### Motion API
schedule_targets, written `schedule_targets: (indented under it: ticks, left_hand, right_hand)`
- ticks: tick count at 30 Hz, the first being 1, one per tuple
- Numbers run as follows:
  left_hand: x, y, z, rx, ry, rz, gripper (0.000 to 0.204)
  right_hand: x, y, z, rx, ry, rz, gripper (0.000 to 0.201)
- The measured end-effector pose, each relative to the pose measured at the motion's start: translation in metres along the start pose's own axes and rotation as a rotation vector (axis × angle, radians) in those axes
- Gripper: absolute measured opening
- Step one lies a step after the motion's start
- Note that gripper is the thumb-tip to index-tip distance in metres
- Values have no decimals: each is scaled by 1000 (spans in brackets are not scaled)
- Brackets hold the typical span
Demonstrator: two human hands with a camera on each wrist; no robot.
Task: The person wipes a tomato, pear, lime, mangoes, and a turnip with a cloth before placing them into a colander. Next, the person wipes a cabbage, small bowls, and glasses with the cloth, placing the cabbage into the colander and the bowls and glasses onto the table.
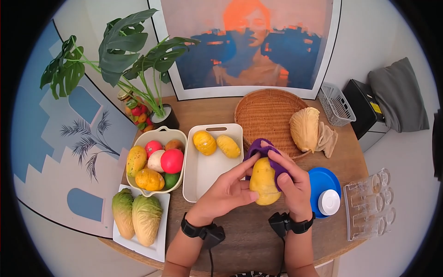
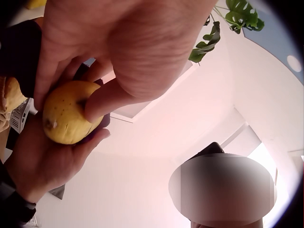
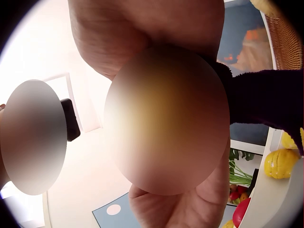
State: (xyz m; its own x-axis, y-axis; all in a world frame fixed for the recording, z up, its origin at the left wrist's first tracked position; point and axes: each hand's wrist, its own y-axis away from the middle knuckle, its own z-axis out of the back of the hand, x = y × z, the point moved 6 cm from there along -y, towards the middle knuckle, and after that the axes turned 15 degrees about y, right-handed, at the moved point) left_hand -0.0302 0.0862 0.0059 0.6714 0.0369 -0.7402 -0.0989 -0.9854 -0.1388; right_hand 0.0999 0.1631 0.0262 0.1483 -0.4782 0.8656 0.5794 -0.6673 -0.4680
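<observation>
A yellow, pear-shaped fruit (image 1: 265, 183) is held between both hands above the front middle of the table. My left hand (image 1: 222, 193) grips it from the left, thumb on its lower side; in the left wrist view that thumb presses the fruit (image 2: 66, 114) close to its brown-spotted end. From the right, my right hand (image 1: 296, 188) holds a purple cloth (image 1: 278, 170) against the fruit, and the cloth wraps over its top and right side. Just behind the left hand, a white tray (image 1: 207, 173) carries two more yellow fruits (image 1: 204, 142). The right wrist view is blurred over the fruit.
Left of the tray are a cream bowl (image 1: 182, 173) of mixed fruit and a white plate (image 1: 159, 249) with two cabbages. Behind the hands lies a wicker tray (image 1: 258, 115). At right are a blue plate (image 1: 318, 177) with a white lid (image 1: 329, 202) and a rack of glasses (image 1: 371, 203).
</observation>
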Motion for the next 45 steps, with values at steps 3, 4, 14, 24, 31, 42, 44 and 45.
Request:
schedule_targets:
  ticks: [3, 4, 14, 24, 31, 42, 44, 45]
  left_hand:
    - [-4, 4, 5, -5, 22, 31, 76]
    - [-5, 4, 5, 19, 118, 55, 75]
    - [12, -11, -3, -2, 572, 6, 50]
    - [5, 9, -1, -87, 160, 148, 52]
    - [-94, 58, 78, -651, -937, -416, 57]
    - [-176, 70, 156, -782, -1836, -271, 46]
    - [-173, 60, 161, -739, -1854, -267, 45]
    - [-170, 52, 161, -692, -1869, -261, 43]
  right_hand:
    - [-2, 0, -4, 79, -122, 10, 53]
    - [1, 1, -6, 69, -180, -4, 54]
    - [8, -5, -1, -17, -42, 191, 60]
    - [-7, -2, -1, -109, -220, -26, 32]
    - [-19, -1, 24, -402, -416, -204, 29]
    - [-14, 2, 30, -403, -394, -201, 33]
    - [-14, 2, 32, -410, -395, -199, 33]
    - [-14, 2, 34, -419, -395, -197, 33]
